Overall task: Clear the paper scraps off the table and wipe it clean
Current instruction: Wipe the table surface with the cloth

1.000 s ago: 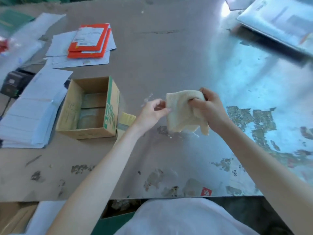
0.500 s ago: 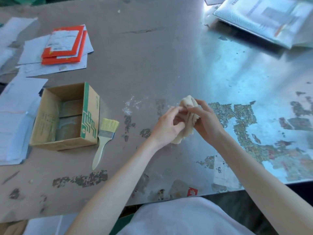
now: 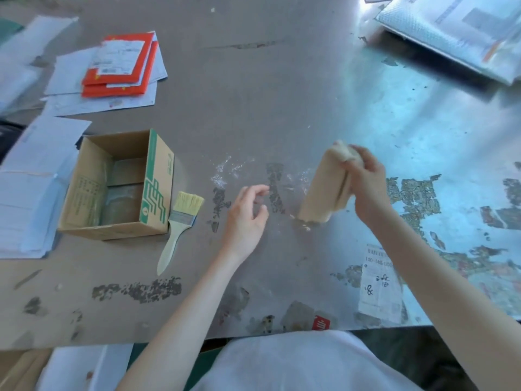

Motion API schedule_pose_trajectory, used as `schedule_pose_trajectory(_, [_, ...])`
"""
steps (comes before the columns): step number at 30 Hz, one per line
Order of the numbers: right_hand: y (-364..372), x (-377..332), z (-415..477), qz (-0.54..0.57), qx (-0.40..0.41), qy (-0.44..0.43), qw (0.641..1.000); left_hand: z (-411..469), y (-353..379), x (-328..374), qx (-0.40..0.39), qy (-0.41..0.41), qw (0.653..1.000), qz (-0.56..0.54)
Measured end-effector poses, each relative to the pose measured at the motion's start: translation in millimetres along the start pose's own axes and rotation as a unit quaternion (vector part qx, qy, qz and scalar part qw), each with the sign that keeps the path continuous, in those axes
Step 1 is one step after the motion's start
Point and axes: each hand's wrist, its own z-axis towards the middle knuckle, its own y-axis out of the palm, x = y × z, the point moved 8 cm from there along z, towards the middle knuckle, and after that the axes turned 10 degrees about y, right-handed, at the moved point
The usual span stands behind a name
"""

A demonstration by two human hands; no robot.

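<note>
My right hand (image 3: 366,187) grips a folded beige cloth (image 3: 324,190) by its top, and the cloth hangs down with its lower edge touching the metal table (image 3: 282,94). My left hand (image 3: 248,213) hovers to the left of the cloth, fingers apart, holding nothing. Fine white crumbs (image 3: 225,170) lie scattered on the table between and beyond the hands. A few small scraps (image 3: 306,227) sit just under the cloth's lower edge.
An open cardboard box (image 3: 118,187) stands at the left with a paintbrush (image 3: 177,230) beside it. Paper stacks (image 3: 31,187) and orange envelopes (image 3: 121,66) lie at the far left. A label (image 3: 379,283) is stuck near the front edge. Packages (image 3: 462,32) lie at the back right.
My left hand has let go of the cloth and moved left. The right hand now holds the cloth alone, hanging longer and touching the table.
</note>
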Motion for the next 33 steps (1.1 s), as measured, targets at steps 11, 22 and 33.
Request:
schedule_pose_trajectory(11, [11.9,-2.8,62.8,-0.409,0.080,-0.157,0.895,-90.4,-74.3,-80.7,0.125,-0.157,0.933,0.299])
schedule_pose_trajectory(22, [89.8,70.4,-36.1,-0.451,-0.041,-0.248,0.856,-118.5,-104.5,-114.4,0.159,-0.253,0.913,0.278])
schedule_pose_trajectory(33, [77.6,74.4,-44.6,-0.393,-0.027,-0.265,0.880,-103.8,-100.1,-118.1,0.039,-0.246,0.929,0.274])
